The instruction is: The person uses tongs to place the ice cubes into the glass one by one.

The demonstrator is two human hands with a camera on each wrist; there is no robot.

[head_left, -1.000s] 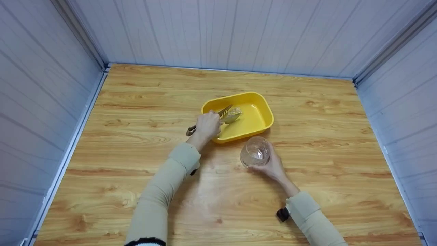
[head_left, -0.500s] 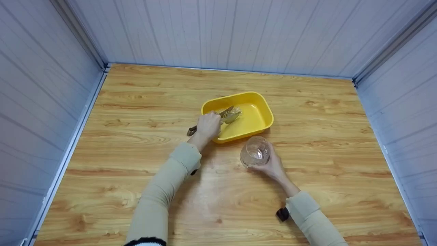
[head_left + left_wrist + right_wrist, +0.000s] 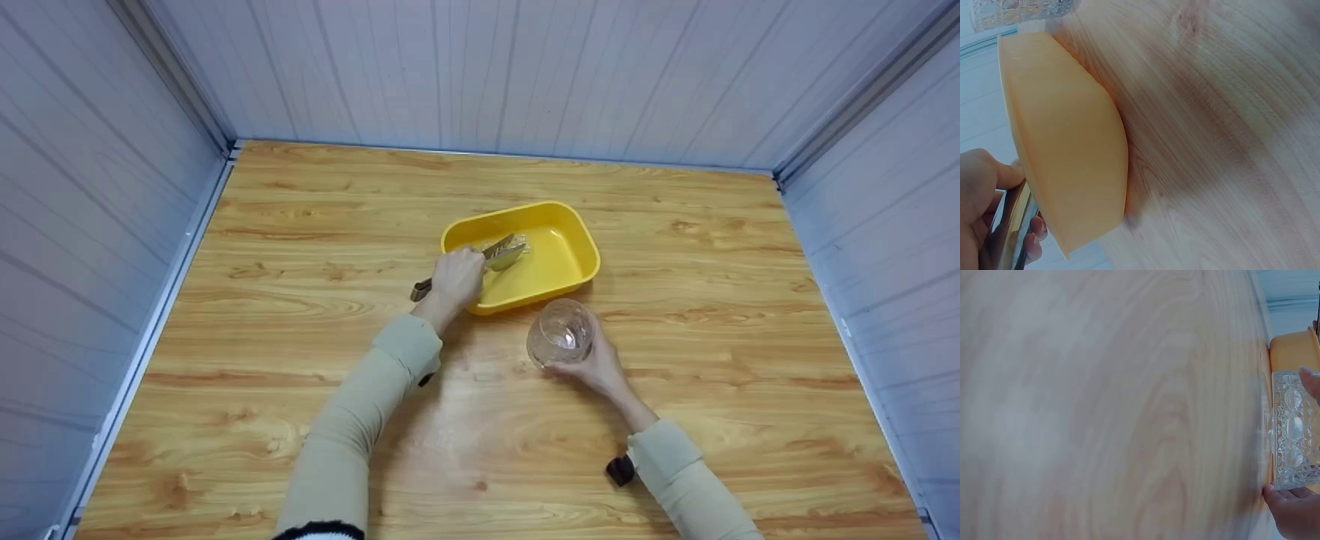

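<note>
Metal tongs (image 3: 507,258) are gripped in my left hand (image 3: 459,276), which hangs over the left part of a yellow tub (image 3: 574,281). The tongs' bent end sticks out behind the hand, and their tips reach down inside the tub around clear pieces (image 3: 523,241) that look like ice cubes. In the left wrist view, thumb and fingers press the two arms of the tongs (image 3: 1013,228) near the tub's rim. My right hand (image 3: 598,364) holds a clear patterned glass (image 3: 561,334) in front of the tub. The right wrist view shows the thumb and fingers about the glass's embossed side (image 3: 1293,430).
The tub stands on a wood-grain table (image 3: 705,315). Pale panel walls (image 3: 480,75) enclose the back and both sides. A small black object (image 3: 620,470) sits by the right cuff.
The tips of the tongs have come closer together around the clear pieces, and the left hand has shifted very slightly. The right hand and the glass have stayed put.
</note>
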